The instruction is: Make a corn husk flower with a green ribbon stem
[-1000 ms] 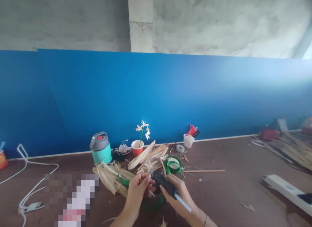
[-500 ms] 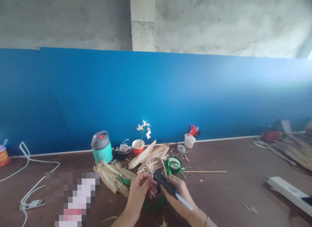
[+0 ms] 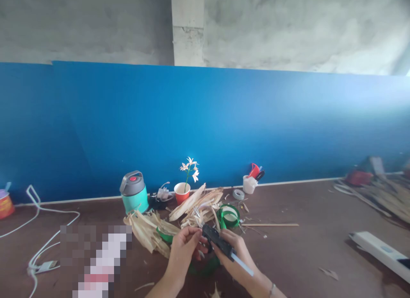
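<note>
My right hand [image 3: 235, 255] grips a black glue gun [image 3: 218, 241] with a pale glue stick sticking out of its back end. Its nozzle points left toward my left hand [image 3: 185, 249], whose fingers are pinched together on something small I cannot make out, right at the nozzle. Both hands hover over the brown table [image 3: 288, 255], just in front of a heap of dried corn husks [image 3: 179, 219]. A strip of green ribbon [image 3: 205, 268] lies under my hands.
A roll of green ribbon [image 3: 228, 216], a thin wooden stick [image 3: 270, 224], a teal jug [image 3: 133, 197], a red cup with a husk flower [image 3: 182, 191], a white cup of pens [image 3: 249, 182] and white cables [image 3: 38, 246] surround the work. More husks [image 3: 381, 195] lie at far right.
The view has shifted slightly. Both hands stay together at the glue gun's nozzle with hardly any movement.
</note>
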`<state>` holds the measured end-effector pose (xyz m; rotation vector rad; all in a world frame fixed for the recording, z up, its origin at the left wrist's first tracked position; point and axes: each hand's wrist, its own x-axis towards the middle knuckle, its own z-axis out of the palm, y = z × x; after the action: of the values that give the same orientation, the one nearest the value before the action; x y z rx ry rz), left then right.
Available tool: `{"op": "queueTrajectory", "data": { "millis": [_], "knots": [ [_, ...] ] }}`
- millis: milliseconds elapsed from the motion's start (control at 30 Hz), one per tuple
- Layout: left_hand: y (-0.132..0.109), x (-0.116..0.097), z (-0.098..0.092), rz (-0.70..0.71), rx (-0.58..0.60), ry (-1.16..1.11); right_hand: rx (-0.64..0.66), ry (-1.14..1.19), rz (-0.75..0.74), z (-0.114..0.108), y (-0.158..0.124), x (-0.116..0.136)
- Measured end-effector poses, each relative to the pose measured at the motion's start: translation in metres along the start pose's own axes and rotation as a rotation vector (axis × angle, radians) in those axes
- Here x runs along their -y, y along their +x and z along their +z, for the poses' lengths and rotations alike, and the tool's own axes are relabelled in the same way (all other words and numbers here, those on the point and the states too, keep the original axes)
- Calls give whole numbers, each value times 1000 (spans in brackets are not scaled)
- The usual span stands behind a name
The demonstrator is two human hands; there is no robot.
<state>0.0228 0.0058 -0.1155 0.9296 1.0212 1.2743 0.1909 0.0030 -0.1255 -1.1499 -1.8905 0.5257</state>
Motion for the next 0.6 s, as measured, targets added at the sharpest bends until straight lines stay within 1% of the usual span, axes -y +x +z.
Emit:
{"op": "queueTrajectory", "data": {
  "millis": [300,600],
  "knots": [
    [2,4,-2,17,23,-19,5,-4,0,0,-1,0],
    [0,1,-1,16,10,-31,24,9,2,-1,-1,4]
  ]
}}
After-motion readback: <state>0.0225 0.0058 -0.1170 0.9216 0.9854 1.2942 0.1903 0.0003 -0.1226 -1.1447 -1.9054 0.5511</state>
